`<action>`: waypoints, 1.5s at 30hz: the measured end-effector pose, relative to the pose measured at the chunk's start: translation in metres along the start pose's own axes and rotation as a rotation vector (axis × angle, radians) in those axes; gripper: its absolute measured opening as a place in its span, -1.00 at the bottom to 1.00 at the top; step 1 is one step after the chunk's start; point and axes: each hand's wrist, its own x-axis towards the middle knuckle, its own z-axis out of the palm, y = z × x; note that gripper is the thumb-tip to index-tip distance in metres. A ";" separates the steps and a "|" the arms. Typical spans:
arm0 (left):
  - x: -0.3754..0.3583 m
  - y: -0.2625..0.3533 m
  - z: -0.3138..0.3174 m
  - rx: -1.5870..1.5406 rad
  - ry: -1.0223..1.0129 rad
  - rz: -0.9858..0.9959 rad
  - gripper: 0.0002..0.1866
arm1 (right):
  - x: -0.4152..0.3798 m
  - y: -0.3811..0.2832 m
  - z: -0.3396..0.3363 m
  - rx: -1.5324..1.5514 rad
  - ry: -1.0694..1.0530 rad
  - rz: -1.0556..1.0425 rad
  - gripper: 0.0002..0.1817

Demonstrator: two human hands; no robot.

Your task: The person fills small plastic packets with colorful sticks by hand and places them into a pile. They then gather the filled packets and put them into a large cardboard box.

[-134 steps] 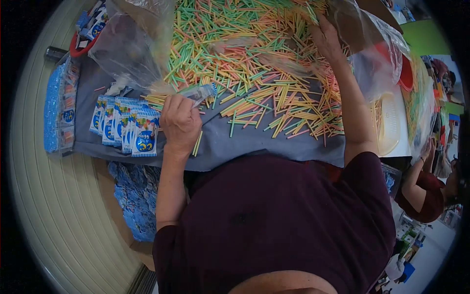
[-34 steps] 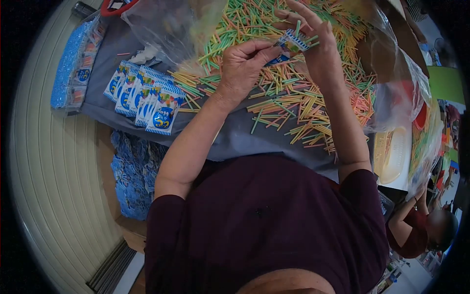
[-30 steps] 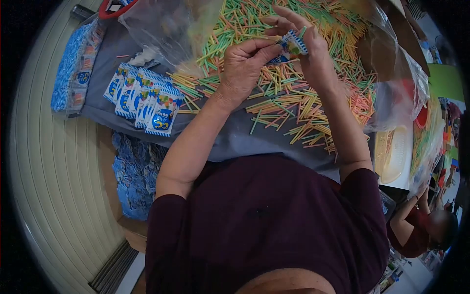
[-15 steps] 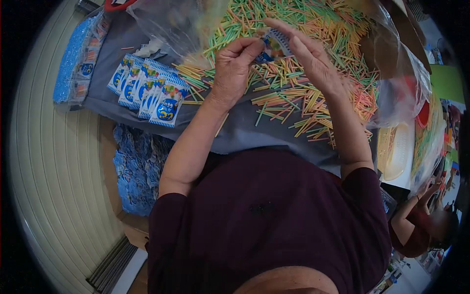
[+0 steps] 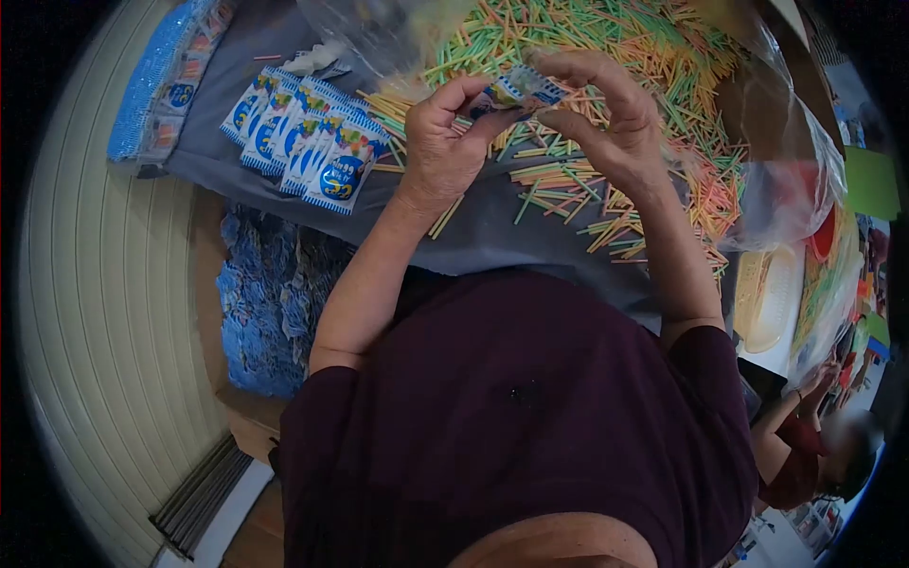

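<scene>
A small blue and white packet (image 5: pixel 511 90) is pinched between the thumb and fingers of my left hand (image 5: pixel 445 140). My right hand (image 5: pixel 615 123) is at the packet's right end, its thumb and fingers curved around that edge with a gap showing between them. Behind and below both hands lies a big heap of thin green, yellow and pink sticks (image 5: pixel 587 38). To the left, several printed packets (image 5: pixel 336 170) lie overlapping in a row on the grey cloth (image 5: pixel 464 237).
A blue bundle of packets (image 5: pixel 156 90) lies at the far left. Below the table edge stands a cardboard box with blue wrappers (image 5: pixel 265 312). Clear plastic (image 5: pixel 795 180) and a white basket (image 5: pixel 767 298) are at right. Another person (image 5: pixel 805 454) sits at the lower right.
My right hand's fingers have gone from nearly straight to curved around the packet's end. The packet is tilted differently. The view has shifted slightly.
</scene>
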 end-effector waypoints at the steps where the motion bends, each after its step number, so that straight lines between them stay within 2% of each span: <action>1: -0.003 0.000 -0.006 0.009 0.010 -0.005 -0.67 | -0.001 -0.006 0.006 0.017 0.066 0.072 -0.71; 3: -0.011 -0.002 -0.016 0.274 -0.018 0.101 -0.66 | -0.009 -0.004 0.014 0.162 0.069 0.185 -0.74; 5: -0.020 -0.002 -0.017 0.307 -0.014 0.103 -0.67 | -0.015 0.002 0.017 0.319 -0.167 0.268 -0.78; 7: -0.027 -0.001 -0.013 0.346 0.002 0.111 -0.68 | -0.020 0.005 0.023 0.293 -0.127 0.225 -0.84; 9: -0.035 0.006 -0.014 0.294 0.053 0.185 -0.68 | -0.024 0.002 0.027 0.337 -0.083 0.320 -0.90; 10: -0.041 0.007 -0.023 0.342 0.024 0.186 -0.64 | -0.022 -0.003 0.031 0.261 -0.099 0.192 -0.79; 11: -0.048 0.011 -0.031 0.365 0.047 0.182 -0.64 | -0.024 -0.008 0.040 0.287 -0.116 0.183 -0.79; 13: -0.062 0.028 -0.039 0.556 0.030 0.183 -0.68 | -0.028 -0.014 0.054 0.507 -0.061 0.423 -0.62; 14: -0.068 0.032 -0.047 0.635 0.061 0.211 -0.71 | -0.029 -0.012 0.055 0.373 -0.100 0.432 -0.55; 15: -0.073 0.038 -0.058 0.645 0.068 0.212 -0.71 | -0.030 -0.011 0.060 0.383 -0.106 0.425 -0.55; 17: -0.082 0.049 -0.080 1.007 0.140 0.108 -0.73 | -0.033 -0.010 0.069 0.595 -0.049 0.406 -0.65; 18: -0.082 0.051 -0.090 1.126 0.132 0.100 -0.72 | -0.035 -0.013 0.076 0.605 -0.052 0.404 -0.65; 19: -0.079 0.052 -0.096 1.137 0.133 0.098 -0.72 | -0.037 -0.020 0.086 0.610 -0.183 0.494 -0.68; 21: -0.071 0.055 -0.107 1.392 0.089 0.184 -0.68 | -0.036 -0.041 0.109 0.581 -0.400 0.638 -0.66; 22: -0.069 0.058 -0.110 1.403 0.089 0.193 -0.68 | -0.035 -0.043 0.122 0.588 -0.397 0.626 -0.66; 24: -0.064 0.060 -0.116 1.526 0.105 0.172 -0.66 | -0.034 -0.040 0.146 0.561 -0.478 0.525 -0.52; 25: -0.064 0.061 -0.119 1.535 0.107 0.186 -0.66 | -0.024 -0.041 0.148 0.625 -0.533 0.649 -0.43; 28: -0.062 0.066 -0.131 1.494 0.101 0.152 -0.64 | -0.020 -0.028 0.170 0.660 -0.470 0.723 -0.43; 30: -0.054 0.077 -0.144 1.331 0.140 0.238 -0.59 | -0.024 -0.027 0.178 0.650 -0.410 0.694 -0.44; 31: -0.046 0.082 -0.160 1.320 0.165 0.228 -0.54 | -0.025 -0.028 0.179 0.634 -0.350 0.675 -0.44; 32: -0.034 0.090 -0.176 1.368 0.191 0.278 -0.52 | -0.024 -0.024 0.177 0.621 -0.442 0.684 -0.45; 33: -0.020 0.097 -0.195 1.413 0.217 0.327 -0.50 | -0.022 -0.025 0.176 0.623 -0.441 0.681 -0.45; 34: -0.004 0.100 -0.218 1.472 0.199 0.296 -0.34 | -0.020 -0.029 0.174 0.631 -0.440 0.716 -0.45; 35: 0.016 0.097 -0.242 1.475 0.200 0.298 -0.34 | -0.017 -0.032 0.173 0.639 -0.439 0.750 -0.46; 37: 0.054 0.086 -0.284 1.407 0.103 -0.229 -0.15 | -0.016 -0.034 0.172 0.622 -0.442 0.747 -0.47; 38: 0.067 0.084 -0.294 1.409 0.101 -0.229 -0.15 | -0.015 -0.034 0.172 0.604 -0.444 0.748 -0.48; 40: 0.091 0.081 -0.305 1.105 -0.208 -0.582 0.02 | -0.011 -0.038 0.169 0.615 -0.438 0.784 -0.49; 41: 0.098 0.078 -0.308 1.106 -0.218 -0.585 0.02 | -0.009 -0.040 0.169 0.625 -0.434 0.820 -0.51; 43: 0.108 0.071 -0.312 1.019 -0.334 -0.772 -0.04 | -0.007 -0.039 0.168 0.621 -0.438 0.835 -0.51; 45: 0.113 0.064 -0.319 0.993 -0.391 -0.774 -0.08 | -0.007 -0.036 0.169 0.612 -0.444 0.844 -0.52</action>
